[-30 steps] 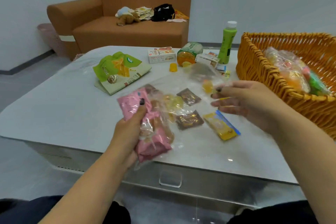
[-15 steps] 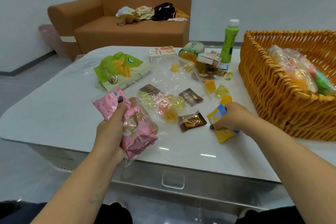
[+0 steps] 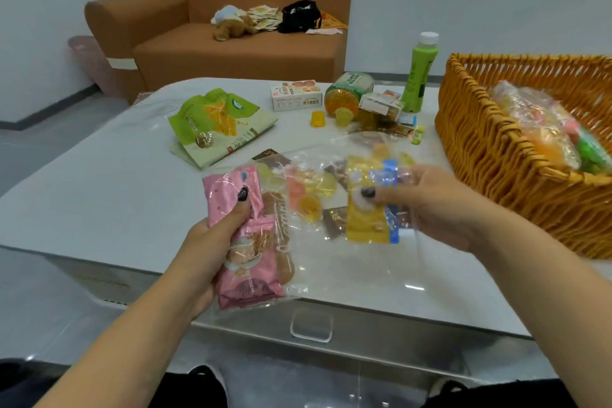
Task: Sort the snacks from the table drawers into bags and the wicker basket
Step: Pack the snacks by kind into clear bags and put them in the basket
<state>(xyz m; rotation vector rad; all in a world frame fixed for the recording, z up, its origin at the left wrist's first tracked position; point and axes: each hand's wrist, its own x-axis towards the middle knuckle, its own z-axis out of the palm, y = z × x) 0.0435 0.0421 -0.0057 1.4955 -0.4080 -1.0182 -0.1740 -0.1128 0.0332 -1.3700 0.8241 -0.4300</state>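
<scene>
Above table (image 3: pixel 99 202), yellow packet (image 3: pixel 362 225) in right hand (image 3: pixel 440 209)

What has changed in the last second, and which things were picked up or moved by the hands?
The right hand went down to the table, took the yellow and blue snack packet and lifted it; it now pinches it above the table. The left hand kept its grip on the clear bag of pink snacks. The wicker basket and green bottle stayed in place.

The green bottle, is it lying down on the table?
No, the green bottle stands upright with its white cap on top, on the table beside the wicker basket.
</scene>
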